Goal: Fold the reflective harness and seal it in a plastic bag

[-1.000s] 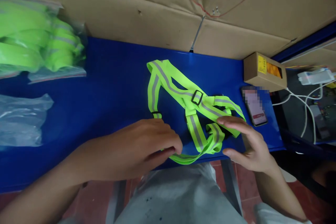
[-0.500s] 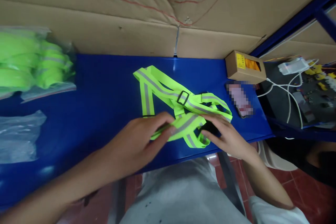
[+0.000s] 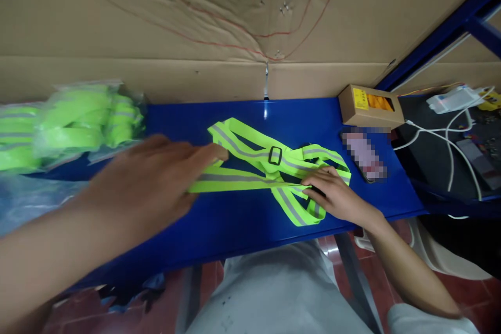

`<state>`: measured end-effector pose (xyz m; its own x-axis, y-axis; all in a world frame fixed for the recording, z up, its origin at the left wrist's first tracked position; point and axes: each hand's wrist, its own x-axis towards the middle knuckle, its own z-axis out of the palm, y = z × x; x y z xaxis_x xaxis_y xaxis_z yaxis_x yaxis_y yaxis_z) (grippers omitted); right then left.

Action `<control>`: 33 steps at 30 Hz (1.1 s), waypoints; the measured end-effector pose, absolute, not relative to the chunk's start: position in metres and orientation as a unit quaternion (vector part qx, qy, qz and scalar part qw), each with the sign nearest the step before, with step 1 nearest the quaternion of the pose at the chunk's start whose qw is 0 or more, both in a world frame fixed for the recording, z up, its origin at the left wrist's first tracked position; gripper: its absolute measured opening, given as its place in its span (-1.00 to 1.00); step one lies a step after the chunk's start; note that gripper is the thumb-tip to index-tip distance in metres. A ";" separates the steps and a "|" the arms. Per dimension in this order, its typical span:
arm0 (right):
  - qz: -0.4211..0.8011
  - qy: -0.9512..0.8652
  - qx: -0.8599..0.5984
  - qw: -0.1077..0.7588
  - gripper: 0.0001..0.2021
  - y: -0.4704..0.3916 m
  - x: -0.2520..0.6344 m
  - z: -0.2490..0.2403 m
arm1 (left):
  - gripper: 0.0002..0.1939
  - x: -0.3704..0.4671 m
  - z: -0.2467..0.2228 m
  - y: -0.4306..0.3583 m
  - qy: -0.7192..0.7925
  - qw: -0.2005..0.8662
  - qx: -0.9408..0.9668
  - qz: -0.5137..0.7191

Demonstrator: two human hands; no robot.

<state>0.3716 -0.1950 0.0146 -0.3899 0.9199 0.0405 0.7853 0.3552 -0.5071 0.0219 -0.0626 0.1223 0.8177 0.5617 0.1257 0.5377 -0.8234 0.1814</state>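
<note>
A neon yellow-green reflective harness (image 3: 250, 152) with grey stripes lies loosely folded on the blue table (image 3: 242, 224). A black slide buckle (image 3: 275, 155) sits on one of its straps. My left hand (image 3: 156, 172), somewhat blurred, is closed on a strap (image 3: 235, 179) and holds it stretched out to the left. At the right part of the harness my right hand (image 3: 332, 190) pinches the other end of that strap. Looped straps lie around and beneath my right fingers.
Clear plastic bags of folded neon harnesses (image 3: 78, 120) lie at the left, with a flat plastic bag (image 3: 31, 198) in front. At the right are a small cardboard box (image 3: 358, 107), a pixelated phone (image 3: 364, 156) and white cables (image 3: 450, 141). A cardboard wall (image 3: 176, 78) stands behind.
My left hand has moved left, drawing the strap out straight. My right hand has stayed near the harness's right part and now pinches the strap. The camera view has shifted slightly.
</note>
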 end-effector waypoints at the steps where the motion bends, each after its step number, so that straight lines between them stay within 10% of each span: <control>1: 0.217 -0.808 -0.522 0.165 -0.89 -0.195 0.372 0.016 | -0.61 0.017 0.127 -0.063 0.297 0.021 0.948 0.110; 8: 0.287 -0.809 -0.477 0.189 -0.94 -0.191 0.373 0.022 | -0.78 0.026 0.146 -0.063 0.481 -0.036 0.823 0.299; 15: 0.225 -0.802 -0.525 0.173 -0.80 -0.190 0.375 0.019 | -0.73 0.031 0.125 -0.037 0.493 0.293 0.760 0.305; 25: 0.029 -0.808 -0.576 0.122 -0.43 -0.144 0.330 0.031 | -0.84 0.026 0.082 -0.109 0.338 0.202 0.856 0.336; 29: 0.111 -0.812 -0.553 0.150 -0.79 -0.125 0.322 0.032 | -0.78 0.022 0.045 -0.129 0.268 0.169 0.898 0.304; 33: 0.315 -0.785 -0.484 0.223 -0.71 -0.120 0.331 0.045 | -0.79 0.028 0.023 -0.127 0.269 0.148 0.914 0.265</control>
